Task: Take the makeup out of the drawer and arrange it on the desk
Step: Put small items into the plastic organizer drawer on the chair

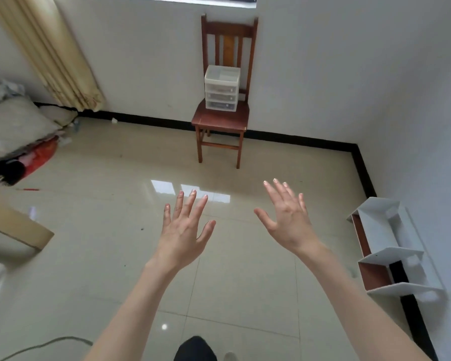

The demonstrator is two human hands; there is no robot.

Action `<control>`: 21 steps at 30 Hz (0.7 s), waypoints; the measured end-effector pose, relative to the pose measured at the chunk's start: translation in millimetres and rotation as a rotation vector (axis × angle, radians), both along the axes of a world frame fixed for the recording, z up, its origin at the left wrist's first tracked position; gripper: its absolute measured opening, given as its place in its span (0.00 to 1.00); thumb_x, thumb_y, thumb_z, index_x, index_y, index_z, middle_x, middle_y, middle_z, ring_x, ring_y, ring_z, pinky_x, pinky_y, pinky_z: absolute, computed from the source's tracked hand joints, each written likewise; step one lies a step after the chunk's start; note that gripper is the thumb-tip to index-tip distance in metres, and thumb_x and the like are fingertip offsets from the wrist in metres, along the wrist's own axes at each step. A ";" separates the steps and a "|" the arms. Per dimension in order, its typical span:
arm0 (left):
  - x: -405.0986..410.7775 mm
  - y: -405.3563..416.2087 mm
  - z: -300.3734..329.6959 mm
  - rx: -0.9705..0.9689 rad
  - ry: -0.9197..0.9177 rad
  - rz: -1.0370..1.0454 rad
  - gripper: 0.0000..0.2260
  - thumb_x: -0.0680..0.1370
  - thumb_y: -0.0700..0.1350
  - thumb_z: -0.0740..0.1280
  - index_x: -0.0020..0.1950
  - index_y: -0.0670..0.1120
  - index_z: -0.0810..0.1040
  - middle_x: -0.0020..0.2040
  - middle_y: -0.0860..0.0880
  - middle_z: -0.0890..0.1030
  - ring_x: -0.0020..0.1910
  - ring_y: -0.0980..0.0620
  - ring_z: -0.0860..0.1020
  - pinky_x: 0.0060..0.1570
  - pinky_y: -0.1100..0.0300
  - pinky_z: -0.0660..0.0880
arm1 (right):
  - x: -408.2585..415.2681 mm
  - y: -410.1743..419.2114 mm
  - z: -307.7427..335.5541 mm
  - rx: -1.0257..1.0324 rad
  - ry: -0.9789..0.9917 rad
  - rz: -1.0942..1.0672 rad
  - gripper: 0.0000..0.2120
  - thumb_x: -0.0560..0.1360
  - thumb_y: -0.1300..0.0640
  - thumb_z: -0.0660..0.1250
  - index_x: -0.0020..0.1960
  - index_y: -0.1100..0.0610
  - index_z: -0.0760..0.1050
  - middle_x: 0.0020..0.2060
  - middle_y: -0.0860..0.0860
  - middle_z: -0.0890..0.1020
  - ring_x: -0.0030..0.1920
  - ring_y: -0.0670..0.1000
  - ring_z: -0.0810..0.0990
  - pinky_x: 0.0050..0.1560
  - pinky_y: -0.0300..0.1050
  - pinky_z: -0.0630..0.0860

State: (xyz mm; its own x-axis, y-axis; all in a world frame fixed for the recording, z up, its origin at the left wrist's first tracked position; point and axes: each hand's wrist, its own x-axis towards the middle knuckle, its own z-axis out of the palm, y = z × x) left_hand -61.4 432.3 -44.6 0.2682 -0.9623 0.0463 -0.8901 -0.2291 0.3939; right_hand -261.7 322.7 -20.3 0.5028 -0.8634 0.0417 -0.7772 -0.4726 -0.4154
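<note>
A small clear plastic drawer unit (221,88) with three shut drawers stands on the seat of a brown wooden chair (220,118) against the far wall. Dark shapes show faintly through the drawer fronts; I cannot tell what they are. My left hand (184,229) and my right hand (287,217) are both held out in front of me over the floor, fingers spread and straight, holding nothing. Both hands are well short of the chair.
Glossy beige floor tiles (141,256) stretch between me and the chair. Bedding and clutter (18,131) lie at the left, a cardboard piece (13,225) at the left edge, a white shelf unit (391,251) lies along the right wall. A curtain (52,53) hangs upper left.
</note>
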 end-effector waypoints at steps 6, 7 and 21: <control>78.4 -99.4 -15.5 0.038 -0.001 -0.011 0.27 0.79 0.58 0.50 0.76 0.55 0.46 0.77 0.52 0.45 0.74 0.53 0.36 0.71 0.51 0.34 | 91.7 -102.0 -6.3 0.003 0.029 0.042 0.30 0.78 0.44 0.58 0.76 0.51 0.52 0.76 0.52 0.54 0.76 0.51 0.47 0.73 0.54 0.40; 94.6 -117.9 -17.2 0.041 0.001 -0.017 0.27 0.79 0.59 0.50 0.76 0.55 0.46 0.77 0.52 0.45 0.74 0.53 0.36 0.71 0.50 0.35 | 108.7 -119.2 -6.8 -0.003 0.033 0.043 0.30 0.78 0.44 0.58 0.76 0.51 0.52 0.76 0.52 0.53 0.76 0.51 0.47 0.73 0.54 0.39; 283.3 -365.5 -10.8 0.061 0.005 -0.109 0.26 0.80 0.56 0.53 0.76 0.53 0.50 0.77 0.50 0.48 0.75 0.50 0.38 0.73 0.48 0.38 | 288.6 -344.4 -8.9 0.047 0.063 -0.035 0.31 0.78 0.43 0.57 0.76 0.50 0.50 0.77 0.51 0.51 0.76 0.50 0.45 0.74 0.53 0.38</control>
